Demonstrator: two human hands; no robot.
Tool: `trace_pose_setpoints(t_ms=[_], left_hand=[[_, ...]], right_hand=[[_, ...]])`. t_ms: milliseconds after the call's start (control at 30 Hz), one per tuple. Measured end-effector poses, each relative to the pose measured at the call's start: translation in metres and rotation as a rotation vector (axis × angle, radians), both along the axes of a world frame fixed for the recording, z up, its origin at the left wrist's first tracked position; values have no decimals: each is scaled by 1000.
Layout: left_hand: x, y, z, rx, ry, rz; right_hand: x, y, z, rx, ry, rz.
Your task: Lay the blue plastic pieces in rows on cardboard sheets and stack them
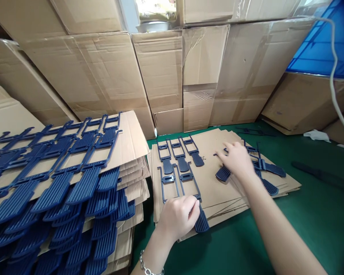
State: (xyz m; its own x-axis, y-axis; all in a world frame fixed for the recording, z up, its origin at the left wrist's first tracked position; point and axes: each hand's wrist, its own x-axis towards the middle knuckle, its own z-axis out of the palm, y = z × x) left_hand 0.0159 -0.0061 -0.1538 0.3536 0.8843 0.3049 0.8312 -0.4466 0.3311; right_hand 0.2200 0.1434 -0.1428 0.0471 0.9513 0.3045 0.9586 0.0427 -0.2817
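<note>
Several dark blue plastic parts with ribbed paddle ends lie in rows on a stack of flat cardboard sheets on the green table. My left hand is closed on one blue part at the sheet's near edge, its ribbed end sticking out past my fingers. My right hand rests palm down farther back, fingers curled over another blue part whose ribbed end shows below my hand. More loose blue parts lie to its right.
At left, a tall stack of cardboard layers is covered with rows of the same blue parts. Taped cardboard boxes wall off the back. A dark tool, a white cable and a white scrap are at right on the green table.
</note>
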Motion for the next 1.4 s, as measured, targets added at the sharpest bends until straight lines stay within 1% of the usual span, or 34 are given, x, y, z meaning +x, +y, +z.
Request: trace_pose_setpoints(t_ms=[67,133,200,267,333,400,467,500,567,667,733,800,1000,1067,1167,1267,1400], left_hand=[[0,0,-1,37,-15,-21],[1,0,-2,70,-47,-34],[3,-1,0,67,-102,-27],[9,-1,7,19,-160,9],[20,2,18,-38,-208,57],[35,11,30,-77,-236,86],[56,29,38,-117,-226,79],[68,41,40,-162,-203,77],[92,69,37,-207,-178,76],[125,110,22,-293,-160,153],[141,129,11,-348,-169,212],[151,142,3,-401,-207,238],[166,160,-12,-585,-422,190],[171,165,-17,-644,-518,169],[181,169,-24,-756,-666,139],[192,167,-24,-835,-812,108],[203,159,-18,-813,-1018,66]], right_hand=[[42,2,-3,-40,24,-92],[80,3,-12,-128,64,-198],[105,4,-25,-194,87,-255],[118,5,-38,-268,101,-279],[120,6,-45,-316,89,-296],[117,5,-48,-298,54,-306],[114,4,-47,-251,29,-318],[112,2,-46,-219,27,-325],[111,-1,-45,-155,38,-331],[114,-6,-45,-100,79,-334],[117,-7,-44,-107,120,-345],[118,-7,-44,-132,161,-337],[113,-3,-49,-148,251,-218],[111,0,-52,-173,281,-217],[111,4,-55,-213,393,-221],[111,5,-56,-208,479,-216],[111,4,-57,-171,555,-210]])
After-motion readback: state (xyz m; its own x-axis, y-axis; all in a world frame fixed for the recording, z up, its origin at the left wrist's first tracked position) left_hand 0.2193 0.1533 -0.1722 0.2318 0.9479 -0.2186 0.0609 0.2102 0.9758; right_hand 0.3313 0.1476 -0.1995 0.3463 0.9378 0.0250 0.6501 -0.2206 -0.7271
